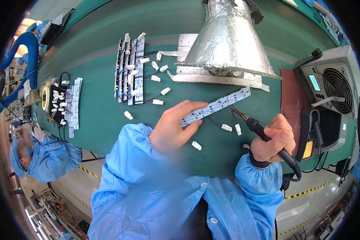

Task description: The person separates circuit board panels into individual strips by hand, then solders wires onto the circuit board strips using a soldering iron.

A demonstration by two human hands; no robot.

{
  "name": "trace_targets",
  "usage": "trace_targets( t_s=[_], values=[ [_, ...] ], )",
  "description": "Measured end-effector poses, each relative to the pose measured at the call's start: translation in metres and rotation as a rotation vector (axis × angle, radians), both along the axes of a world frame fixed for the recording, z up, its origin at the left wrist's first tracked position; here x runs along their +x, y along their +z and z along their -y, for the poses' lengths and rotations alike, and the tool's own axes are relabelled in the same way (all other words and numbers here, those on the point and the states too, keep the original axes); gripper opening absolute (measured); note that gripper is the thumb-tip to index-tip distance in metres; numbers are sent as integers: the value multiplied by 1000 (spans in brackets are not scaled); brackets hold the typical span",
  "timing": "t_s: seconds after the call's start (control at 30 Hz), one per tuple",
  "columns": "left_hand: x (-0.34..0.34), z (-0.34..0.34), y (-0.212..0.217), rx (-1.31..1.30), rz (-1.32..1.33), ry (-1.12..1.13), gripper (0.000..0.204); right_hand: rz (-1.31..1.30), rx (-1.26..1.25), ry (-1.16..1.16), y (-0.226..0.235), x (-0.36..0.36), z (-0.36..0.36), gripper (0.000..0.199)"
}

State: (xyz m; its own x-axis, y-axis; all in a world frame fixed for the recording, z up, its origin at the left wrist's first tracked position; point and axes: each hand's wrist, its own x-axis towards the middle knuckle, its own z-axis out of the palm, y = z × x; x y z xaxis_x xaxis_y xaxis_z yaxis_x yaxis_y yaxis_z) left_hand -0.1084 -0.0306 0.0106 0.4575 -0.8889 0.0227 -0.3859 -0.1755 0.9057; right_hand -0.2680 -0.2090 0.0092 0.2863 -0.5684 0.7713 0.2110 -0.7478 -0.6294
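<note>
A long, narrow LED circuit board [224, 102] slants up to the right over the green bench. My left hand [174, 124] grips its lower left end between thumb and fingers. Thin wires with white connectors [226, 127] hang from the board's lower edge. In my right hand [274, 138] is a soldering iron [257, 127], its dark handle held in closed fingers. The iron's tip points up and left, close to the board's lower edge near the right end; whether it touches the board I cannot tell.
Behind the board stands a foil-covered funnel hood [232, 44]. More LED boards [138, 76] with wired connectors lie left of it. At right are a fan unit [328, 82] and a soldering iron stand [314, 132]. A person [44, 154] in blue sits at far left.
</note>
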Motion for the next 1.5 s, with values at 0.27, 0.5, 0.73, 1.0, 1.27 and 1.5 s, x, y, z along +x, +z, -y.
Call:
trace_targets(
  t_s=[0.27, 0.5, 0.73, 1.0, 1.27, 1.5],
  values=[
    [-1, -1, 1, 14, -11, 2, 41, -24, -7, 2, 2, 3, -1, 46],
    [-1, 0, 1, 8, -20, 5, 41, -36, -18, 0, 2, 2, -1, 47],
    [0, 0, 2, 25, -25, 0, 40, -76, -20, 25, 4, 1, -1, 47],
    [-2, 0, 2, 6, -15, 15, 40, -42, -6, 13, 2, 3, 0, 47],
    [0, -5, 4, 21, 28, 38, 39, 235, 142, -247, 3, -1, 28, 43],
    [1, -7, 9, 37, 85, 70, 36, 102, 113, -196, -4, -2, 27, 44]
  ],
)
